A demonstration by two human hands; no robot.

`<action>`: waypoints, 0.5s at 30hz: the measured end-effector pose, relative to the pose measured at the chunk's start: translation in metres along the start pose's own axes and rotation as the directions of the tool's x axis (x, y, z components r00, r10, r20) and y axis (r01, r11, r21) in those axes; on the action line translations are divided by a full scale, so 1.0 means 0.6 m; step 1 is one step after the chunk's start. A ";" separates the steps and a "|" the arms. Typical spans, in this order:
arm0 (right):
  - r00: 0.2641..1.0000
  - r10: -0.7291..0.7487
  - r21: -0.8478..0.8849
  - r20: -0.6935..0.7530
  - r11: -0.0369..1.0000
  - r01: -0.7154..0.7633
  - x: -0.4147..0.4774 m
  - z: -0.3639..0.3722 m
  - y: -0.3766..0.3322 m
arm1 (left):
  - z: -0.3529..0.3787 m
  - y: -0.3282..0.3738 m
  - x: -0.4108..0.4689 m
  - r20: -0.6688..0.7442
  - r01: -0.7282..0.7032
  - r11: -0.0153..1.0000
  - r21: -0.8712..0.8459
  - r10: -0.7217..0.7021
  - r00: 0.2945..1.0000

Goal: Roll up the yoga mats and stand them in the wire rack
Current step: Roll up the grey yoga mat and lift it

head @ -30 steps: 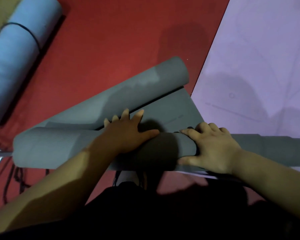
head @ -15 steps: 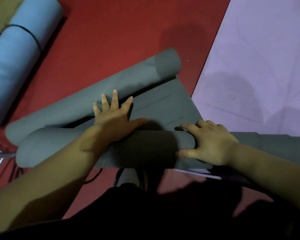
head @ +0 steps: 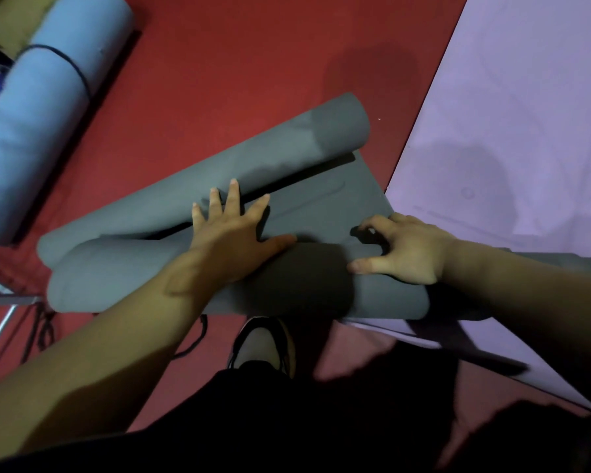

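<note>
Red floor fills most of the shot, with a lilac mat lying flat across the whole right side. In the middle there's the grey mat, down on the floor, rolled in from both ends: one roll slants up toward the upper middle, the other runs across the frame nearer the person, with a flat strip between them. A blue rolled mat with a dark strap around it lies in the upper left.

Both bare forearms reach in from the bottom corners. The left hand is flat and spread on the near roll, fingertips reaching the far roll, gripping nothing. The right hand is clawed, fingers bent over the near roll's top, thumb pressed on its front. A shoe pokes out just below the roll, and a metal bar sits at the lower left edge.
</note>
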State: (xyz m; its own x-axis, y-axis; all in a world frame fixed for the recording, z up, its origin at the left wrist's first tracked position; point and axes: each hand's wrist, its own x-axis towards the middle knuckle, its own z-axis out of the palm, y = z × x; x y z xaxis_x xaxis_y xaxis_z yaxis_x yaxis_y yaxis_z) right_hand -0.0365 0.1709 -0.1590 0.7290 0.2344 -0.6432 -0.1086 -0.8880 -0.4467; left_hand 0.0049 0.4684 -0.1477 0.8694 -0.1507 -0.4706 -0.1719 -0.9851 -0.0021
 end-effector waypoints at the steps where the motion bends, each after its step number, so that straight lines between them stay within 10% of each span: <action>1: 1.000 -0.007 0.030 -0.006 1.000 0.007 0.003 -0.003 0.000 | 0.000 0.001 -0.002 -0.006 -0.004 1.000 -0.009 0.004 1.000; 15: 0.949 -0.140 0.025 -0.282 0.988 0.153 0.011 -0.014 0.002 | 0.009 0.015 -0.032 -0.088 -0.406 0.910 0.079 0.412 0.907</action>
State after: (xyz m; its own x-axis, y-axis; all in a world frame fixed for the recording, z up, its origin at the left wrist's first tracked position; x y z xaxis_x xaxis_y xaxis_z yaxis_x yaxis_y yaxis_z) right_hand -0.0261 0.1682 -0.1582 0.8978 0.2353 -0.3722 -0.0122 -0.8317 -0.5551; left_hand -0.0161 0.4630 -0.1435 0.7585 -0.5499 -0.3496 -0.5462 -0.8291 0.1192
